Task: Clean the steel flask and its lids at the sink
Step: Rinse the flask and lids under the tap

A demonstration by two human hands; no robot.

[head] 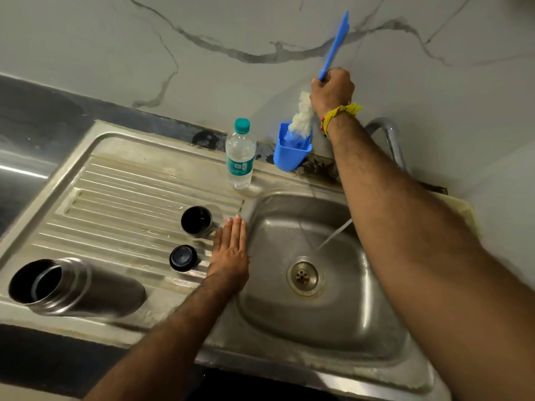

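While the right hand [332, 89] gripped a blue bottle brush [333, 50] over its holder [291, 153], the left hand [230, 253] lay flat, fingers straight, on the drainboard [115, 198]. Steel flask [72, 286] was on its side there (both lids [197, 221] nearby).

Tap [388, 134] spout behind right forearm [405, 227]

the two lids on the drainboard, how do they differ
The cup lid stands with its open mouth up, showing a dark hollow; the stopper lid shows a closed, flat top. The cup lid is taller and wider; the stopper lid is low and squat. The cup lid lies farther back. Both are round, dark, and rest on the drainboard.
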